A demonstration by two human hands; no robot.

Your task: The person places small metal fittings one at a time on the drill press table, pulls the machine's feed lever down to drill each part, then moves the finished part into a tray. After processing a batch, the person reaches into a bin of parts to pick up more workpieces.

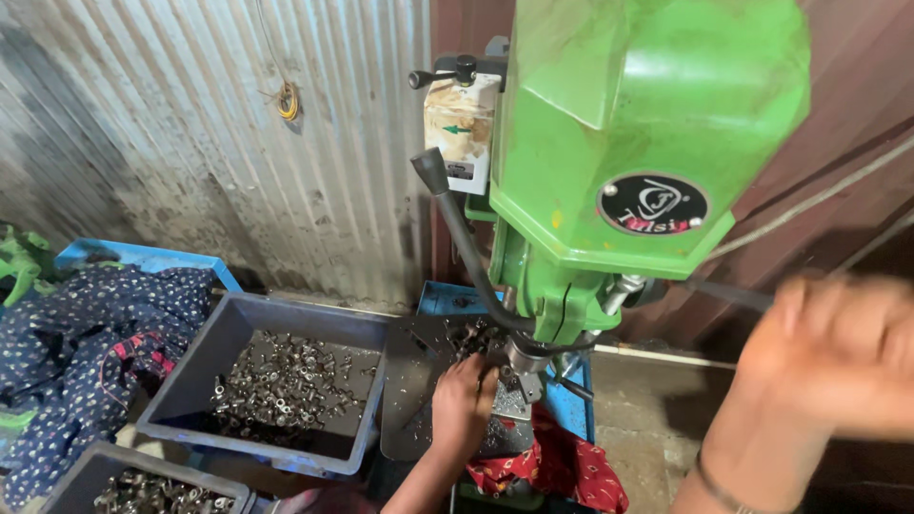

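Left hand (464, 400): fingers curled, steadying a small part under the green drill press (628, 143) spindle.
Right hand (838, 352): blurred; grip on the feed lever (728, 295) unclear.

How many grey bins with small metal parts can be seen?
2. One large grey bin stands left of the green drill press; another grey bin is cut off at the bottom-left edge. More may be hidden.

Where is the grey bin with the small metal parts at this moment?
In the head view, the grey bin sits lower left, between the dark patterned cloth and the left hand under the green drill press.
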